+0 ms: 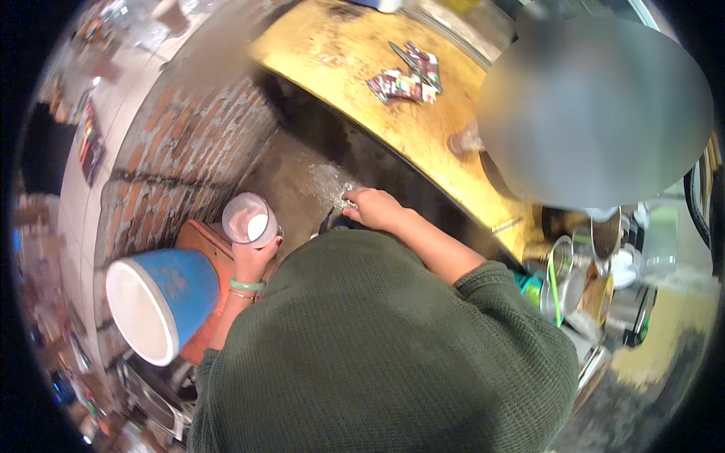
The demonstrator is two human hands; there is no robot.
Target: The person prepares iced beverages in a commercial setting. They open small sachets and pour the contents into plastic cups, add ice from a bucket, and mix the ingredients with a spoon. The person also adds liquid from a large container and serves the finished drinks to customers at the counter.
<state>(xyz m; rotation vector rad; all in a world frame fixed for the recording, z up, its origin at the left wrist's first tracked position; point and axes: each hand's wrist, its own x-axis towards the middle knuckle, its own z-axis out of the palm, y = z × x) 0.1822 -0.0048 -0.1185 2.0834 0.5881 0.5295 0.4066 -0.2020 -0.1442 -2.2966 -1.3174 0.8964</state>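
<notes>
My left hand (255,257), with a green bangle at the wrist, is closed around a clear cup (247,219) with something white inside. My right hand (371,206) is stretched out over the floor, its fingers a little apart, and no object shows in it. Below its fingertips lies a pale, wet-looking splash (334,184) on the floor. Beside my left hand, a blue container with a white rim (170,300) rests on an orange surface (201,243).
A yellow tabletop (351,62) bears dark wrappers (396,86) and a metal tool (413,65). A brick wall (175,141) with a tiled ledge (133,105) runs along the left. Pans, bowls and other kitchenware (563,289) stand at the right. A large blurred shape covers the upper right.
</notes>
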